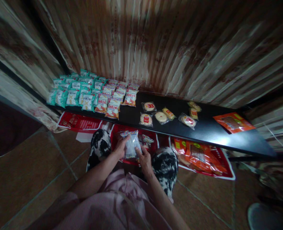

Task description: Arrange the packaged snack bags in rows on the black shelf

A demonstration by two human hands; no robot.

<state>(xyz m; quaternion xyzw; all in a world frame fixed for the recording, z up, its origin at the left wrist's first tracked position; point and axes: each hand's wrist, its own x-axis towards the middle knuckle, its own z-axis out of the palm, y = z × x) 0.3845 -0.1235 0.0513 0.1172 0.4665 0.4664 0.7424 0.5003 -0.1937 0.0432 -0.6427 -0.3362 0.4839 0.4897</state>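
Observation:
Between my hands is a small snack bag (pixel 132 146), its pale printed back and striped top edge facing up. My left hand (pixel 121 145) grips its left side near the top. On the lower right side, my right hand (pixel 144 159) holds it with the thumb on the front. Below the bag sits a red basket (pixel 157 143) with more small packets (pixel 147 139) inside, partly hidden by the bag and hands. On the black shelf (pixel 129 117) just ahead stand orange-and-white snack bags (pixel 113 108) with the same striped edge, in rows.
Teal snack bags (pixel 72 96) fill the shelf's left end. Wrapped round cakes (pixel 146 119) and yellow packets (pixel 169 113) lie mid-shelf, an orange packet (pixel 233 122) at right. Red baskets (pixel 80 123) stand below left and, holding orange packets (pixel 200 156), below right. A pleated curtain (pixel 156 48) hangs behind.

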